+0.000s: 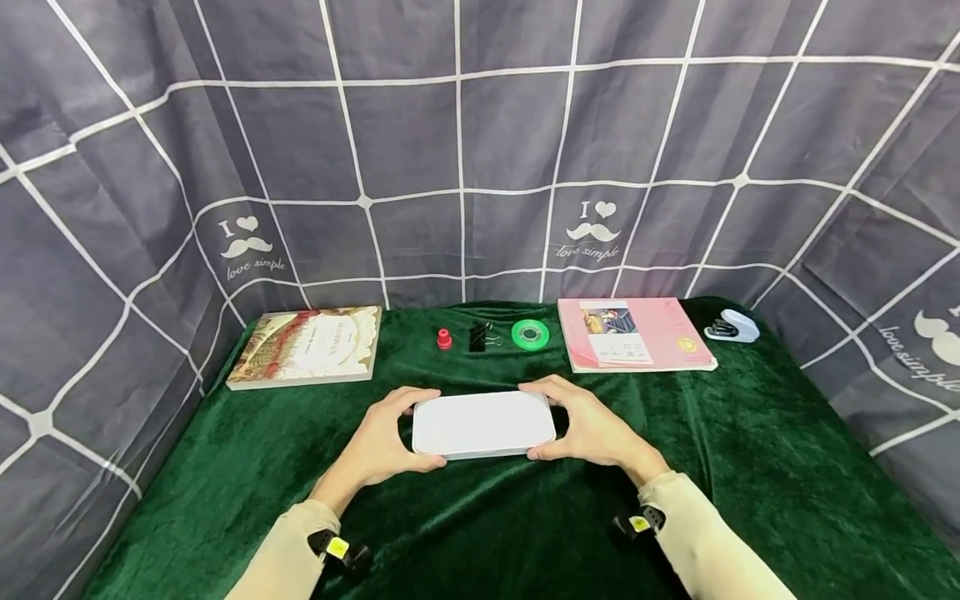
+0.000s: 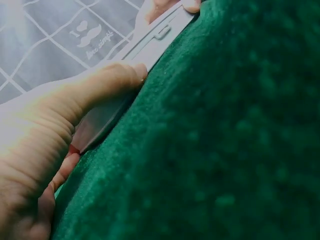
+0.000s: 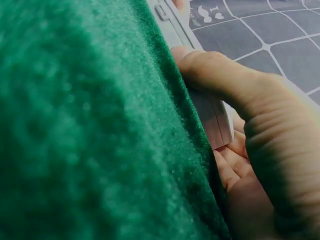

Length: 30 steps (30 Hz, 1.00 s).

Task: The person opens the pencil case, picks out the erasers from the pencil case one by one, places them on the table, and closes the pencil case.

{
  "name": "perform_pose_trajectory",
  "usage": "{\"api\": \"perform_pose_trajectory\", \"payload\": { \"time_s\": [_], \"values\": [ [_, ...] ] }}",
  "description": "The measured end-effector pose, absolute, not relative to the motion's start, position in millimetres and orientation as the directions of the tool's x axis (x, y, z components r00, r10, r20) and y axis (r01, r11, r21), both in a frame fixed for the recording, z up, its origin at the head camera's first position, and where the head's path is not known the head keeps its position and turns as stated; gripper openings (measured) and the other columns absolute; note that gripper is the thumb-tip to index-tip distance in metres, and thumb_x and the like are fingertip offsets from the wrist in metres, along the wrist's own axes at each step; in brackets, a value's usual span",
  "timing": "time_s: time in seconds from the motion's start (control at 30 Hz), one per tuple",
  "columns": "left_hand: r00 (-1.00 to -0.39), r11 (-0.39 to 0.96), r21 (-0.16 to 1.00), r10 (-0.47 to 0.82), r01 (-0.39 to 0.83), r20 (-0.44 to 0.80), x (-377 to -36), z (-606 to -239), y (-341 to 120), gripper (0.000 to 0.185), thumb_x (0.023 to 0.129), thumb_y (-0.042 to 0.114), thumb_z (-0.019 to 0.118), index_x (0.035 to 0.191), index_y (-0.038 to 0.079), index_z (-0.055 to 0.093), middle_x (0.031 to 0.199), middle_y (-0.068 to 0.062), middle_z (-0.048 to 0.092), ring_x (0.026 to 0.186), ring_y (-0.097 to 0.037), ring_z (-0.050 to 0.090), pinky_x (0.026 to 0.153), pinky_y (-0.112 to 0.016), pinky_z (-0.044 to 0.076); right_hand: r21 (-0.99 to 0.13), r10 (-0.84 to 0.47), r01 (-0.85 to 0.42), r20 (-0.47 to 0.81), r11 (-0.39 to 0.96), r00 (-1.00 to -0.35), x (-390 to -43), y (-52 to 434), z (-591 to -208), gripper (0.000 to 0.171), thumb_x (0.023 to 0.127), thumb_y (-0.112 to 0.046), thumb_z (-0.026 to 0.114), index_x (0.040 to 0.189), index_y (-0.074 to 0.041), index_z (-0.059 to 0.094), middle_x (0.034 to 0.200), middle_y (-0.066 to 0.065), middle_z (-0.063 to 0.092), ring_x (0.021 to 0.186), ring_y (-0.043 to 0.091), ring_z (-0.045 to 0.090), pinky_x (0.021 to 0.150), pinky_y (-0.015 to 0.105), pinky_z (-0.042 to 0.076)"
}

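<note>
White box [image 1: 483, 423]: latch [image 2: 162, 33], wrist views only

A plain white case [image 1: 483, 423] is surrounded by dark green cloth [image 1: 480, 533]; beyond the case, a red cap [image 1: 444, 339], black clip [image 1: 477, 338], green roll [image 1: 530, 323] and pink book [image 1: 667, 333] are backed by grey curtain [image 1: 517, 133] gridded in white.
</note>
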State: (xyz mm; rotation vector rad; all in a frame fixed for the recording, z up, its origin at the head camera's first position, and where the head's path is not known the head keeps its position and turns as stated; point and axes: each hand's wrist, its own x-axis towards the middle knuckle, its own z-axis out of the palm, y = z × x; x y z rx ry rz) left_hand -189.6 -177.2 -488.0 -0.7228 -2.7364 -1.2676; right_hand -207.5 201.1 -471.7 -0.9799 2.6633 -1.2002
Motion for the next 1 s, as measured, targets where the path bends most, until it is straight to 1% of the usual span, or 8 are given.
{"api": "perform_pose_trajectory", "payload": {
  "time_s": [0.2, 0.3, 0.47, 0.63, 0.73, 0.8, 0.9, 1.0],
  "values": [
    [-0.905, 0.594, 0.699, 0.376, 0.399, 0.197, -188, -486, -173, 0.094, 0.070, 0.041, 0.107, 0.153, 0.019, 0.067, 0.151, 0.000, 0.065, 0.122, -0.026, 0.062, 0.103, -0.055, 0.053, -0.755, -0.566, -0.461, 0.146, 0.466, -0.811, -215, 202, -464, 0.094, 0.071, -0.038, 0.109, 0.151, -0.012, 0.068, 0.145, 0.002, 0.068, 0.129, 0.023, 0.068, 0.111, 0.045, 0.057],
    [-0.908, 0.607, 0.688, 0.369, 0.398, 0.200, -188, -486, -173, 0.095, 0.070, 0.042, 0.107, 0.153, 0.020, 0.066, 0.150, 0.000, 0.066, 0.123, -0.025, 0.062, 0.105, -0.056, 0.051, -0.793, -0.590, -0.447, 0.141, 0.413, -0.795, -222, 204, -459, 0.088, 0.073, -0.029, 0.108, 0.149, -0.005, 0.070, 0.140, 0.005, 0.071, 0.121, 0.024, 0.069, 0.105, 0.040, 0.060],
    [-0.911, 0.614, 0.684, 0.361, 0.394, 0.200, -188, -486, -174, 0.100, 0.070, 0.043, 0.108, 0.157, 0.022, 0.063, 0.150, -0.002, 0.066, 0.128, -0.027, 0.061, 0.108, -0.060, 0.050, -0.859, -0.638, -0.384, 0.091, 0.338, -0.765, -234, 207, -454, 0.070, 0.086, -0.014, 0.099, 0.148, 0.002, 0.069, 0.135, 0.014, 0.073, 0.109, 0.026, 0.072, 0.096, 0.031, 0.059],
    [-0.924, 0.569, 0.741, 0.331, 0.357, 0.191, -187, -486, -173, 0.115, 0.066, 0.040, 0.110, 0.162, 0.023, 0.049, 0.141, -0.002, 0.069, 0.120, -0.026, 0.065, 0.105, -0.056, 0.054, -0.864, -0.570, -0.250, -0.051, 0.437, -0.820, -239, 208, -442, 0.045, 0.111, -0.035, 0.072, 0.144, -0.003, 0.074, 0.136, 0.015, 0.076, 0.116, 0.026, 0.075, 0.103, 0.040, 0.060],
    [-0.924, 0.517, 0.780, 0.325, 0.353, 0.203, -187, -488, -172, 0.118, 0.066, 0.036, 0.111, 0.153, 0.017, 0.034, 0.135, -0.003, 0.073, 0.117, -0.025, 0.066, 0.106, -0.053, 0.054, -0.869, -0.480, -0.153, -0.106, 0.470, -0.871, -242, 204, -437, 0.060, 0.119, -0.049, 0.051, 0.130, 0.003, 0.078, 0.129, 0.019, 0.079, 0.115, 0.028, 0.078, 0.107, 0.048, 0.060],
    [-0.921, 0.498, 0.788, 0.320, 0.362, 0.221, -188, -490, -172, 0.116, 0.065, 0.034, 0.112, 0.145, 0.018, 0.030, 0.133, -0.004, 0.074, 0.116, -0.025, 0.067, 0.107, -0.052, 0.054, -0.880, -0.422, -0.108, -0.112, 0.463, -0.900, -245, 199, -437, 0.071, 0.120, -0.054, 0.043, 0.120, 0.008, 0.078, 0.118, 0.022, 0.080, 0.106, 0.031, 0.081, 0.103, 0.051, 0.062],
    [-0.922, 0.494, 0.789, 0.308, 0.366, 0.234, -190, -491, -172, 0.109, 0.062, 0.032, 0.113, 0.138, 0.021, 0.036, 0.131, -0.002, 0.073, 0.115, -0.024, 0.067, 0.106, -0.053, 0.055, -0.902, -0.386, -0.086, -0.094, 0.424, -0.918, -248, 195, -439, 0.076, 0.121, -0.053, 0.039, 0.113, 0.013, 0.074, 0.112, 0.026, 0.080, 0.101, 0.033, 0.081, 0.096, 0.049, 0.065],
    [-0.927, 0.510, 0.784, 0.303, 0.354, 0.222, -191, -492, -173, 0.107, 0.059, 0.032, 0.113, 0.139, 0.025, 0.042, 0.129, -0.003, 0.068, 0.114, -0.023, 0.067, 0.105, -0.052, 0.056, -0.919, -0.371, -0.087, -0.068, 0.385, -0.926, -247, 196, -442, 0.071, 0.122, -0.048, 0.039, 0.117, 0.014, 0.074, 0.113, 0.027, 0.079, 0.101, 0.034, 0.081, 0.093, 0.046, 0.066]
  ]
}}
